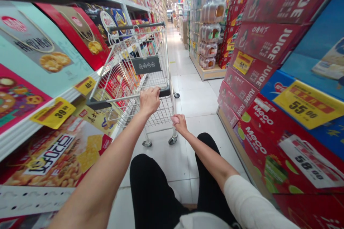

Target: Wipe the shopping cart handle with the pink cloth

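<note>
A wire shopping cart (137, 96) with grey handle ends stands in front of me, close along the left shelves. My left hand (149, 100) is closed over its handlebar near the right end. A grey plate with white symbols (146, 65) hangs inside the basket wall. Just right of the cart's lower rear, my right hand (181, 125) is closed on a small pink crumpled item (175, 119); its exact kind cannot be made out. That hand is lower than the handlebar and beside the wire basket. My black-clad knees show below both hands.
Boxed gifts (48, 43) fill the left shelves, with yellow price tags (55, 113) on their edges. Red drink cartons (258, 125) are stacked on the right. Farther on, a pallet (206, 74) bears wrapped bottles. A white-tiled aisle (185, 78) runs ahead between them.
</note>
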The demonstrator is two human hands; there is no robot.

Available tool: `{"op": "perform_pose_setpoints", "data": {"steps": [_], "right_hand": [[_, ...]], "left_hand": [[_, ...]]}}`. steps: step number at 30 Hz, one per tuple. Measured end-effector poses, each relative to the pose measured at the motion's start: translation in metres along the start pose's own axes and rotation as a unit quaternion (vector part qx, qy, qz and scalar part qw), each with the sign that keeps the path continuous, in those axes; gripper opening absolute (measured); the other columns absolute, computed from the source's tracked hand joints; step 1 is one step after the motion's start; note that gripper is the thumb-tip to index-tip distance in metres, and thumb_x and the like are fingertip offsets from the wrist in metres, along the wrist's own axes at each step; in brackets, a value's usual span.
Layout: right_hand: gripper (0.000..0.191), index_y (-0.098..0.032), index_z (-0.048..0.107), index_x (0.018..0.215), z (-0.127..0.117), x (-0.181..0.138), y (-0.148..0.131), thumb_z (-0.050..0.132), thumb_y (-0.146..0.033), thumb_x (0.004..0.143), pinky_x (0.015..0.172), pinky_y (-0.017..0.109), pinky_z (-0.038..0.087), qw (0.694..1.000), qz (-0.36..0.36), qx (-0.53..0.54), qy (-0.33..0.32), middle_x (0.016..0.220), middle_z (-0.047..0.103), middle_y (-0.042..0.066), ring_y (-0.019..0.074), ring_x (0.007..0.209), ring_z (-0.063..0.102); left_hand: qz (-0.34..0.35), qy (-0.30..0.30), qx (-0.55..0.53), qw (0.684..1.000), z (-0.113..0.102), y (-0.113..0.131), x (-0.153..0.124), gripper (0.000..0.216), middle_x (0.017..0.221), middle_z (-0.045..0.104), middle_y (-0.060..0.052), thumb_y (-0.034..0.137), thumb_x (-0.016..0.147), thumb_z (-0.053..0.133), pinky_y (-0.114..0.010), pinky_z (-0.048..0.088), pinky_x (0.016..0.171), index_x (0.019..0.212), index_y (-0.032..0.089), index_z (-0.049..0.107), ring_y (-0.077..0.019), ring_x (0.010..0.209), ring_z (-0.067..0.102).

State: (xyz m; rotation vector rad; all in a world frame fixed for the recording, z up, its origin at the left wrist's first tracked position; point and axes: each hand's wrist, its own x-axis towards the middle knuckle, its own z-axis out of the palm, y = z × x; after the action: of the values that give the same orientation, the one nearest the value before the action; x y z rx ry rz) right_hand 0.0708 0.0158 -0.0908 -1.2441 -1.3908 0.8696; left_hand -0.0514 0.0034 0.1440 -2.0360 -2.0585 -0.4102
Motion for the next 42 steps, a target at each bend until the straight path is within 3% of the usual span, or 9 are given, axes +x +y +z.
{"op": "perform_pose_setpoints", "data": {"steps": [4, 8, 11, 15, 20, 23, 31, 36, 42], "right_hand": [[0.044, -0.024, 0.071, 0.1, -0.025, 0.006, -0.035, 0.054, -0.001, 0.066, 0.101, 0.036, 0.059, 0.998, -0.059, 0.018, 0.027, 0.111, 0.061, 0.003, 0.0213, 0.11, 0.065], [0.051, -0.026, 0.066, 0.116, -0.047, 0.037, -0.102, 0.05, 0.001, 0.076, 0.124, 0.045, 0.043, 0.959, -0.247, 0.044, 0.132, 0.136, 0.056, 0.008, 0.0235, 0.141, 0.052], [0.038, -0.027, 0.066, 0.114, -0.053, 0.064, -0.151, 0.054, -0.004, 0.086, 0.127, 0.049, 0.037, 0.933, -0.356, -0.007, 0.055, 0.143, 0.057, 0.006, 0.0252, 0.15, 0.044], [0.024, -0.023, 0.066, 0.1, -0.058, 0.09, -0.185, 0.06, -0.005, 0.084, 0.116, 0.049, 0.041, 0.898, -0.399, -0.165, -0.085, 0.114, 0.07, 0.007, 0.0281, 0.126, 0.061], [0.026, -0.021, 0.064, 0.108, -0.075, 0.108, -0.191, 0.054, -0.007, 0.089, 0.108, 0.042, 0.043, 0.841, -0.425, -0.287, -0.17, 0.12, 0.071, 0.009, 0.0267, 0.122, 0.058], [0.024, -0.021, 0.063, 0.112, -0.083, 0.115, -0.187, 0.052, -0.01, 0.093, 0.107, 0.042, 0.044, 0.834, -0.421, -0.309, -0.18, 0.125, 0.068, 0.011, 0.0272, 0.123, 0.056], [0.027, -0.019, 0.059, 0.12, -0.095, 0.131, -0.164, 0.054, -0.031, 0.097, 0.11, 0.05, 0.045, 0.815, -0.471, -0.305, -0.148, 0.123, 0.061, 0.014, 0.0312, 0.118, 0.053], [0.029, -0.015, 0.06, 0.122, -0.07, 0.12, -0.164, 0.042, -0.03, 0.106, 0.115, 0.055, 0.038, 0.8, -0.477, -0.352, -0.095, 0.125, 0.06, 0.016, 0.0322, 0.119, 0.051], [0.032, -0.016, 0.056, 0.132, -0.059, 0.12, -0.169, 0.049, -0.026, 0.102, 0.111, 0.052, 0.039, 0.759, -0.515, -0.381, -0.115, 0.136, 0.059, 0.017, 0.0325, 0.123, 0.049]], "left_hand": [[0.003, 0.003, -0.007, 1.0, 0.002, 0.001, 0.001, 0.044, 0.121, 0.073, -0.014, 0.031, 0.106, 0.027, -0.047, 0.039, 0.101, 0.125, 0.024, 0.066, -0.0325, 0.119, 0.062], [0.009, 0.017, -0.009, 1.0, 0.007, 0.004, 0.004, 0.044, 0.119, 0.073, -0.014, 0.031, 0.105, 0.027, -0.048, 0.04, 0.102, 0.122, 0.024, 0.067, -0.0323, 0.117, 0.063], [0.013, 0.021, -0.023, 0.999, 0.009, 0.008, 0.007, 0.04, 0.117, 0.073, -0.016, 0.026, 0.102, 0.03, -0.049, 0.042, 0.102, 0.118, 0.021, 0.067, -0.0331, 0.116, 0.065], [0.048, -0.005, -0.041, 0.998, 0.004, -0.004, 0.013, 0.037, 0.118, 0.073, -0.017, 0.019, 0.096, 0.035, -0.045, 0.045, 0.102, 0.118, 0.016, 0.065, -0.0312, 0.115, 0.066], [0.034, -0.021, 0.03, 0.999, -0.006, -0.053, 0.012, 0.045, 0.122, 0.076, -0.013, 0.045, 0.105, 0.031, -0.05, 0.039, 0.109, 0.107, 0.022, 0.07, -0.0325, 0.119, 0.065], [-0.001, -0.013, 0.051, 0.999, -0.007, -0.069, 0.008, 0.05, 0.124, 0.075, -0.013, 0.052, 0.106, 0.029, -0.052, 0.038, 0.107, 0.108, 0.024, 0.07, -0.0343, 0.122, 0.063], [-0.012, -0.018, 0.073, 0.997, -0.002, -0.038, 0.014, 0.05, 0.121, 0.073, -0.015, 0.046, 0.107, 0.025, -0.053, 0.039, 0.102, 0.121, 0.025, 0.069, -0.0362, 0.119, 0.062], [-0.007, -0.024, 0.073, 0.997, 0.0, -0.026, 0.02, 0.05, 0.124, 0.072, -0.015, 0.045, 0.107, 0.025, -0.054, 0.039, 0.103, 0.123, 0.025, 0.069, -0.0358, 0.119, 0.063], [0.024, -0.063, 0.042, 0.997, -0.007, -0.047, 0.028, 0.051, 0.132, 0.072, -0.012, 0.047, 0.107, 0.024, -0.051, 0.041, 0.104, 0.124, 0.026, 0.068, -0.0338, 0.125, 0.062]]}}
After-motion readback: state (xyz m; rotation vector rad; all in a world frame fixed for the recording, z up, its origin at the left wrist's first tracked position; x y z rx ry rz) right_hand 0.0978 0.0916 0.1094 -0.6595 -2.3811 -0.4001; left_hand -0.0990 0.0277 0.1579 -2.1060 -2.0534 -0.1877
